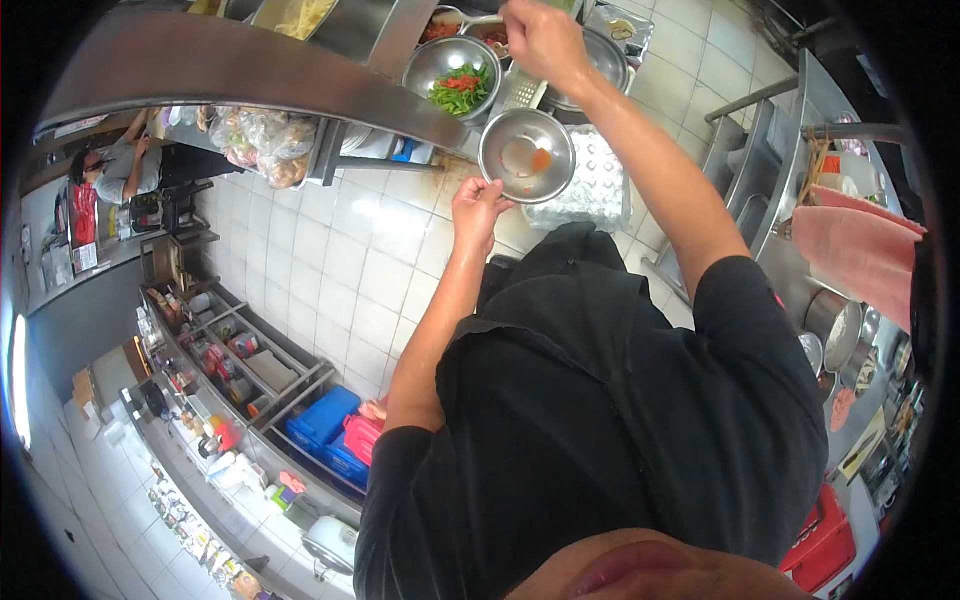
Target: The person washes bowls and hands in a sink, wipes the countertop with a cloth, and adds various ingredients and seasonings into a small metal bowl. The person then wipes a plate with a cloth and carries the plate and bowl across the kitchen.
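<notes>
White tiles [370, 230] floor the kitchen. The left hand [479, 211] has its grip closed on a steel bowl's [515, 180] rim, beside the greens bowl [428, 68]; the right hand [546, 42] curls, contents unclear.

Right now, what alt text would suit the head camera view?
A person's left hand holds a metal bowl containing something orange; the right hand hovers beyond it, near another bowl of greens and red pieces, with a tiled floor below.
</notes>
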Demonstrator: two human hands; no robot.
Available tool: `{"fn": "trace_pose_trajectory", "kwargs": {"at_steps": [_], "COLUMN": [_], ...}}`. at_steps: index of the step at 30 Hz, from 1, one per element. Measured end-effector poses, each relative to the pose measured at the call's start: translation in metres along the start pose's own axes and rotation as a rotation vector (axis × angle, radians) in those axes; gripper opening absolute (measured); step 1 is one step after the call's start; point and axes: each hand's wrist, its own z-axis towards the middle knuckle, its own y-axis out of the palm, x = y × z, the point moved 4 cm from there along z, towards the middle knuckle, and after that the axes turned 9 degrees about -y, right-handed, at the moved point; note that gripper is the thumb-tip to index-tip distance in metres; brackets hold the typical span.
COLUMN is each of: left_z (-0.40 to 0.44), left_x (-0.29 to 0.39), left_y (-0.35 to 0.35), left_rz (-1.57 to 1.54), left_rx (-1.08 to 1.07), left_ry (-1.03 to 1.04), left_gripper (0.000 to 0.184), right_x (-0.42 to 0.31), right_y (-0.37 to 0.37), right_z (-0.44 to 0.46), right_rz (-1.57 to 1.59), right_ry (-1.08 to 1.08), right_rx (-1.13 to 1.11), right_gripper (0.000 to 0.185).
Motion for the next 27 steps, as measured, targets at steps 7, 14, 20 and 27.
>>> {"fn": "trace_pose_trajectory", "kwargs": {"at_steps": [7, 14, 20, 27], "left_z": [-0.009, -0.012, -0.011, -0.009], "left_x": [-0.002, -0.006, -0.005, -0.005], "left_y": [-0.008, -0.018, -0.015, -0.016], "left_rz": [0.071, 0.091, 0.072, 0.111], "left_rx": [-0.014, 0.012, 0.028, 0.01], "left_ry": [-0.005, -0.036, -0.05, -0.054], "left_gripper": [0.008, 0.009, 0.011, 0.011], "right_x": [0.035, 0.05, 0.051, 0.11], "right_y": [0.051, 0.085, 0.099, 0.138], "right_z": [0.05, 0.054, 0.059, 0.058], "right_rz": [-0.124, -0.126, -0.124, 0.045], "right_ry": [0.03, 0.001, 0.054, 0.335], "right_rx": [-0.139, -0.253, -0.46, -0.266], "right_gripper": [0.011, 0.014, 0.016, 0.019]}}
